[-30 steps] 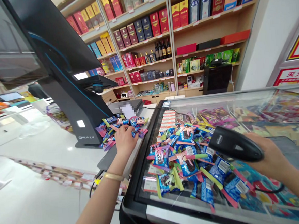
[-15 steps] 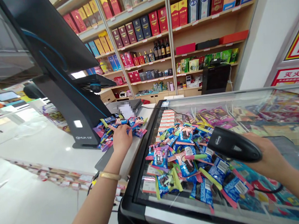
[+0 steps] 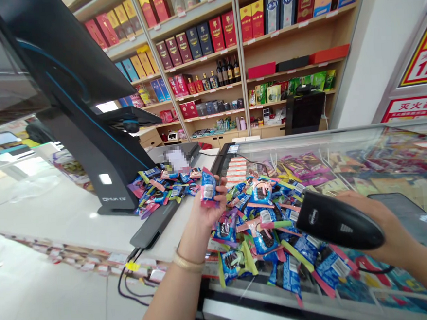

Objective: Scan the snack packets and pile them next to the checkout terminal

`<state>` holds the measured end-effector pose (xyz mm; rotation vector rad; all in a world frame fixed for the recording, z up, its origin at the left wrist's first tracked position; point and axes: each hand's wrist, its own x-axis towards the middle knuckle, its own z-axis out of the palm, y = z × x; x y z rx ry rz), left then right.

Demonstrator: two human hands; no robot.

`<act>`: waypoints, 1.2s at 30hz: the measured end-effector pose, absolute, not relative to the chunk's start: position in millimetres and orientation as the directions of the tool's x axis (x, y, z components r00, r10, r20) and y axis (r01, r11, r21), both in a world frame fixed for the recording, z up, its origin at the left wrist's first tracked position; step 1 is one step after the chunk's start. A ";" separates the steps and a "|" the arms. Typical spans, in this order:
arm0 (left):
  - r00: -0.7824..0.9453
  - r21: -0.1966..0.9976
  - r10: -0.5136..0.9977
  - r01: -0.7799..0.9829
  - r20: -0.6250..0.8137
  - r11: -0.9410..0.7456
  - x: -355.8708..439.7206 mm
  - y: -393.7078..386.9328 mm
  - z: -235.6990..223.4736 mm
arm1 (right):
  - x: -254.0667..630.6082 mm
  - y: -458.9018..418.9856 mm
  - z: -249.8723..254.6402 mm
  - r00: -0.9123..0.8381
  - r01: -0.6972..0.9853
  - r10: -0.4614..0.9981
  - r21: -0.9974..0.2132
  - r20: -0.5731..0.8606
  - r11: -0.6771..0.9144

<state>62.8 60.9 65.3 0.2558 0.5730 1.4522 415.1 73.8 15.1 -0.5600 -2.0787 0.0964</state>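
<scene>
My left hand (image 3: 211, 209) is closed round a small blue and pink snack packet (image 3: 208, 187), its barcode facing up. My right hand (image 3: 372, 227) grips a black barcode scanner (image 3: 338, 222), its head pointing left toward that packet. Between the hands, a heap of similar blue, pink and green snack packets (image 3: 264, 234) lies spread on the glass top of a display case (image 3: 215, 286). A second pile of the same packets (image 3: 160, 190) rests on the white counter, left of my left hand and beside the foot of the monitor stand.
A black monitor on its stand (image 3: 103, 153) rises at the left of the white counter (image 3: 55, 200). Near my right hand lies a dark flat device (image 3: 392, 203). Cables (image 3: 123, 283) hang off the counter's front edge. Shelves with boxes and bottles (image 3: 202, 58) line the back wall.
My left hand has lifted from the counter pile and moved right, now bringing a packet with its barcode showing. My right hand keeps the scanner in nearly the same place.
</scene>
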 end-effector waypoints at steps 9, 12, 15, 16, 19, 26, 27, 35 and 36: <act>0.078 0.506 0.969 -0.841 -0.235 0.191 100.7 53.6 61.0 | 407.2 62.4 24.8 -0.547 0.297 0.392 -0.266 0.739 0.917; 0.057 0.561 0.968 -0.806 -0.244 0.189 103.4 53.1 61.6 | 407.0 62.6 24.0 -0.557 0.307 0.389 -0.253 0.734 0.917; 0.038 0.596 0.970 -0.783 -0.239 0.177 105.5 52.1 62.3 | 405.9 61.7 24.0 -0.555 0.306 0.376 -0.237 0.742 0.922; 0.031 0.606 0.972 -0.777 -0.233 0.171 106.1 51.9 62.4 | 405.4 61.4 24.2 -0.553 0.302 0.371 -0.235 0.746 0.924; -0.005 0.668 0.978 -0.731 -0.208 0.138 105.6 53.2 61.0 | 404.5 61.5 25.8 -0.552 0.298 0.361 -0.227 0.752 0.927; -0.359 0.963 0.931 -0.226 0.060 -0.149 78.6 59.7 44.5 | 407.5 69.0 33.4 -0.475 0.384 0.328 -0.143 0.816 0.912; -0.357 0.981 0.931 -0.142 0.075 -0.134 74.8 57.8 41.7 | 408.0 70.0 33.9 -0.466 0.391 0.324 -0.137 0.823 0.910; -0.144 0.850 0.927 0.467 0.345 -0.244 85.1 12.8 18.6 | 405.6 71.8 32.1 -0.442 0.386 0.319 -0.143 0.838 0.911; -0.110 0.777 0.902 0.557 0.418 -0.292 87.2 8.1 16.2 | 405.6 71.8 31.9 -0.448 0.383 0.322 -0.146 0.834 0.912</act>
